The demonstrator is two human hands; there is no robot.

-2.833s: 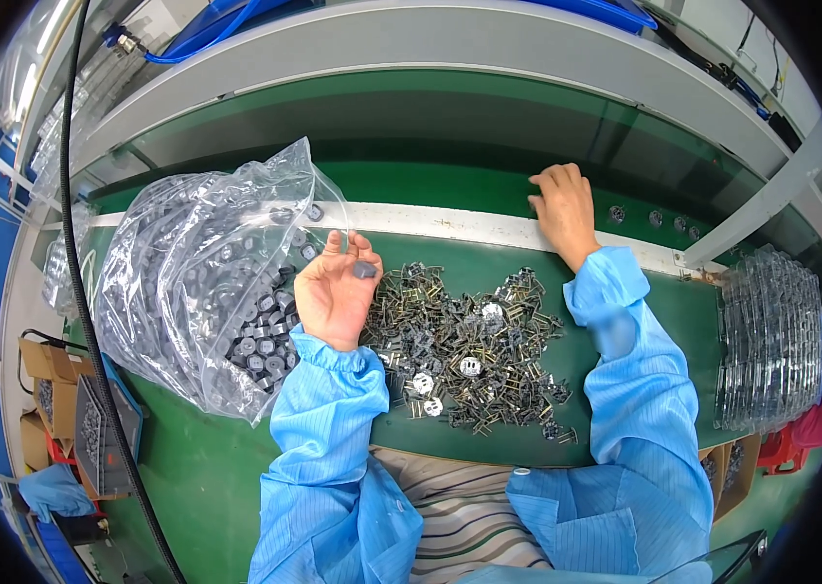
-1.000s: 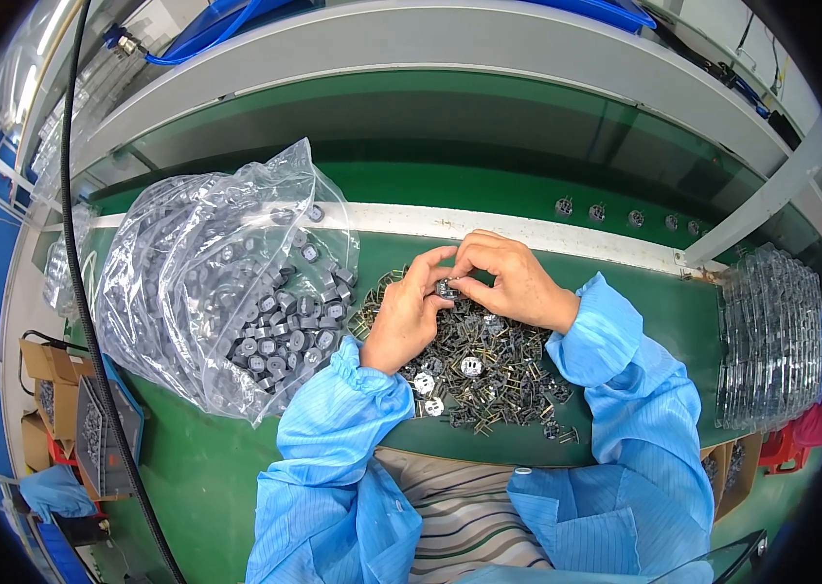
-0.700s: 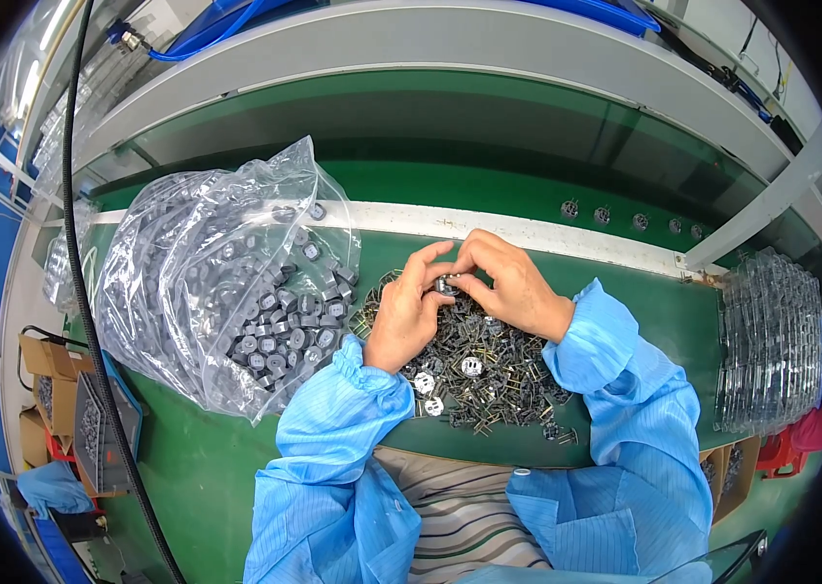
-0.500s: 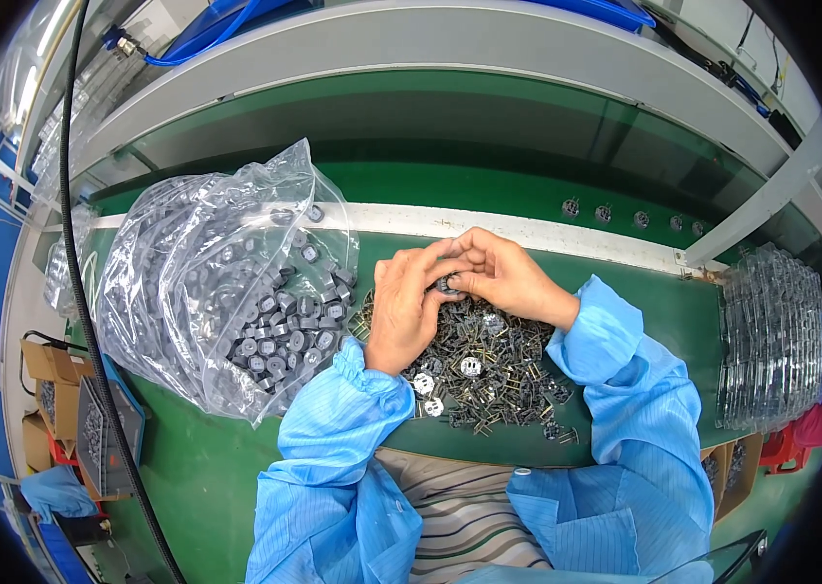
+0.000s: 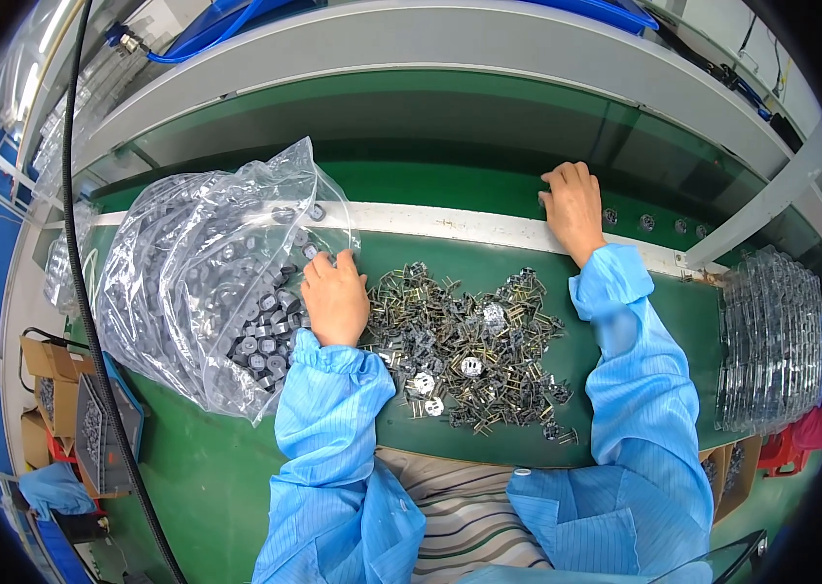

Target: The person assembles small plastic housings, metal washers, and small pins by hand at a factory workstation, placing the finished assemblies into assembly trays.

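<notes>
My left hand [image 5: 335, 300] lies palm down at the mouth of a clear plastic bag [image 5: 192, 234], its fingers somewhat apart over dark grey plastic caps [image 5: 270, 336] that spill from it. Whatever is under those fingers is hidden. Across the white rail, my right hand [image 5: 574, 209] reaches onto the far green strip. Its fingers are bent, and a small dark round part shows partly at the thumb tip. Just to its right stand several small round pinned parts [image 5: 646, 223] in a row. Between my forearms lies a pile of black parts with brass-coloured pins [image 5: 469, 341].
A white rail [image 5: 450, 222] runs across the green bench. Stacked clear plastic trays [image 5: 771, 336] stand at the right. A black cable [image 5: 90, 321] hangs down on the left. Cardboard boxes [image 5: 56, 389] and a grey bin [image 5: 105, 433] sit at lower left.
My hands were together over the pile, fingering a small dark part. They have separated: the right went out to the far strip, the left moved left to the caps at the bag.
</notes>
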